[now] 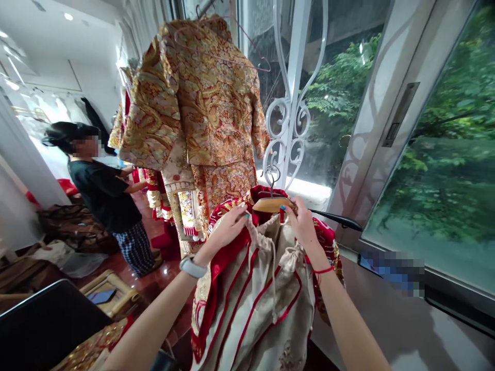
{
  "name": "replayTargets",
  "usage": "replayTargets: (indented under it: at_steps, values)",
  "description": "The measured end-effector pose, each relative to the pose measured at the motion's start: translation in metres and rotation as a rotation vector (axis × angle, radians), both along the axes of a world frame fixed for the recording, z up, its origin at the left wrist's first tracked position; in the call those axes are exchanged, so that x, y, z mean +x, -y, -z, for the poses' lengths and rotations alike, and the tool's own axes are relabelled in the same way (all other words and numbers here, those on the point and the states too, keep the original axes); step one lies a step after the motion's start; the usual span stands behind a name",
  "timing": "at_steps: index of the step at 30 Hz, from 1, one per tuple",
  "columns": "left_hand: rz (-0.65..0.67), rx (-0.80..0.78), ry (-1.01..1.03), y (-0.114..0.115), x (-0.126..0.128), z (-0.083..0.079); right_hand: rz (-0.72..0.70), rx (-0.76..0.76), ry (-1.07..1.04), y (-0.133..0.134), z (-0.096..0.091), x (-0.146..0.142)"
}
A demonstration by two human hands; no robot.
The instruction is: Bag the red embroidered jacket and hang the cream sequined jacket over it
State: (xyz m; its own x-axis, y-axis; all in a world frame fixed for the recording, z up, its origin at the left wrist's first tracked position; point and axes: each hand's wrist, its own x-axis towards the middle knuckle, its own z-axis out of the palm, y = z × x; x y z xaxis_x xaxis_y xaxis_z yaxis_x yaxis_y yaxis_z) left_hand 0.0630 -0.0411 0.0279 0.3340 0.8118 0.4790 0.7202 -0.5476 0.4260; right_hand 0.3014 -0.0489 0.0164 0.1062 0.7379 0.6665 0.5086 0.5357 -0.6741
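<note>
A cream skirt point(247, 304) with red piping and a drawstring waist hangs in front of me, inside a red and gold embroidered jacket point(204, 299). My left hand point(228, 226) pinches the skirt's waistband at the left, near one end of a wooden hanger point(273, 204). At the hanger's other end, my right hand point(300, 221) closes around a red loop of the skirt, its thumb against the wood. The drawstring dangles down the middle. Part of the hanger lies behind the fabric and my fingers.
A gold brocade jacket point(216, 98) hangs behind, with more garments beside it. To the left stands a person point(104, 190) in a black top. A scrolled metal grille point(288, 123) fronts the window. A rattan stool point(112, 293) is at lower left, near a dark screen point(50, 330).
</note>
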Motion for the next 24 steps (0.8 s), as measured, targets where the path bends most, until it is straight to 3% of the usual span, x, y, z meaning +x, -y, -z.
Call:
replayTargets:
  at_steps: [3, 5, 9, 12, 15, 19, 24]
  values:
    - [-0.041, 0.194, 0.061, -0.02, -0.027, 0.014, -0.003, 0.004, -0.009, -0.003, 0.001, -0.001]
    - [-0.084, 0.237, 0.15, -0.031, -0.033, 0.026, 0.008, 0.013, -0.016, -0.005, 0.001, -0.003]
    - [-0.154, 0.091, 0.128, -0.039, -0.025, 0.042, 0.035, 0.018, -0.019, -0.006, -0.001, -0.004]
    - [-0.176, -0.018, -0.049, -0.035, -0.024, 0.039, 0.064, 0.017, -0.021, 0.004, 0.002, 0.005]
    - [-0.168, -0.029, -0.119, -0.031, -0.031, 0.032, 0.054, -0.079, 0.02, 0.028, 0.014, 0.023]
    - [-0.091, -0.037, -0.097, -0.026, -0.039, 0.028, -0.01, -0.251, 0.218, 0.071, 0.055, 0.044]
    - [0.074, -0.047, 0.013, -0.016, -0.033, 0.033, -0.019, -0.391, 0.313, 0.1, 0.144, 0.049]
